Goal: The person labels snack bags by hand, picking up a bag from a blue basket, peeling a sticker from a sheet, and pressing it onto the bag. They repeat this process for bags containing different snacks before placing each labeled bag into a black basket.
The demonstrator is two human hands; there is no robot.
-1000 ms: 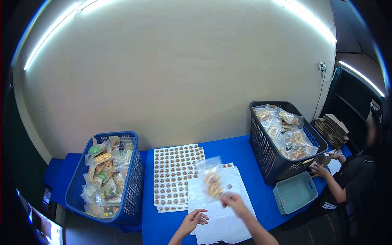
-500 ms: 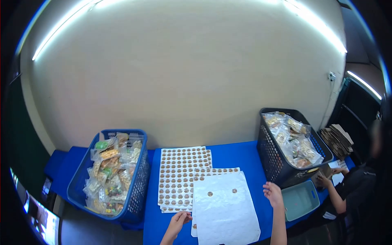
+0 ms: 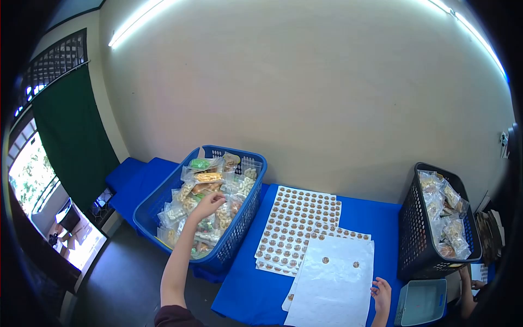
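Observation:
My left hand [image 3: 208, 206] reaches over the blue basket [image 3: 143, 215], just above clear packets of snacks [image 3: 208, 177] in several colours. Its fingers are stretched out and I see nothing held in them. Beside the right edge of a white backing sheet [image 3: 338, 294], my right hand [image 3: 381, 294] hovers with loosely bent fingers, apart and holding nothing visible. Two round brown stickers [image 3: 326, 260] remain on that backing sheet. Under and behind it lie sheets full of round stickers [image 3: 297, 218].
A black basket [image 3: 406, 245] of similar packets stands at the right end of the blue table [image 3: 245, 300]. In front of it sits a pale green tray [image 3: 422, 302]. Another person's arm [image 3: 467, 294] shows at the far right, near stacked brown cardboard [image 3: 489, 231].
The view has turned left. My left hand has moved from beside the sticker sheets to above the packets in the blue basket. My right hand stays near the backing sheet's right side.

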